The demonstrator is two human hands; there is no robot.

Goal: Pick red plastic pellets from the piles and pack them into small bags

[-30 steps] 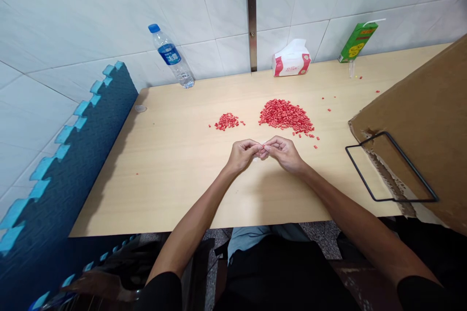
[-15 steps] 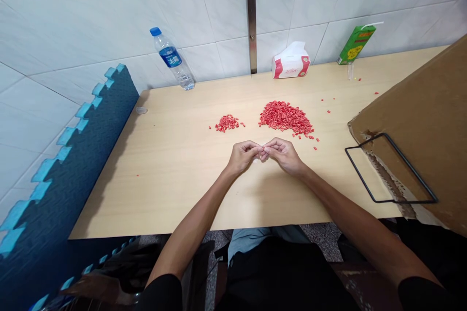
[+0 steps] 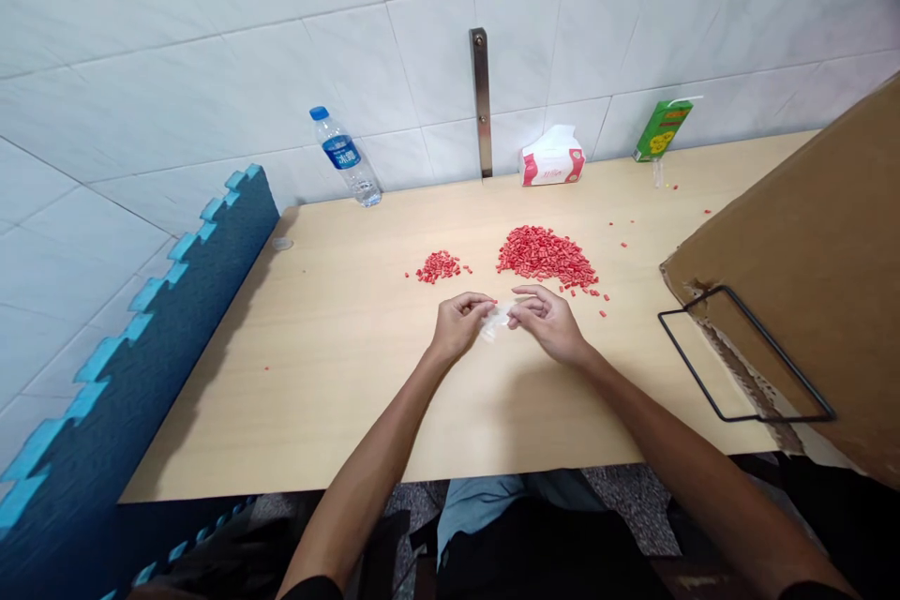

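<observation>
My left hand (image 3: 457, 326) is closed in a pinch, and a small red piece (image 3: 495, 302) shows at its fingertips. Close by on the right, my right hand (image 3: 549, 326) has its thumb against the bent fingers, the index finger stretched above them; what it holds, if anything, is too small to make out. Between the hands is some clear, whitish plastic-looking material (image 3: 490, 328); I cannot tell whether it is held or lies on the table. Beyond my hands are a large pile of red pieces (image 3: 545, 255) and a smaller pile (image 3: 437, 266).
Along the tiled wall stand a water bottle (image 3: 347, 159), a tissue pack (image 3: 552, 159) and a green drink carton (image 3: 662, 131). A cardboard box (image 3: 794, 300) with a black wire frame (image 3: 777, 352) borders the right side. A blue foam mat (image 3: 183, 319) edges the left.
My hands, which met at the fingertips, have moved slightly apart, and the clear material now shows between them. The view has tilted up, so the scene sits lower.
</observation>
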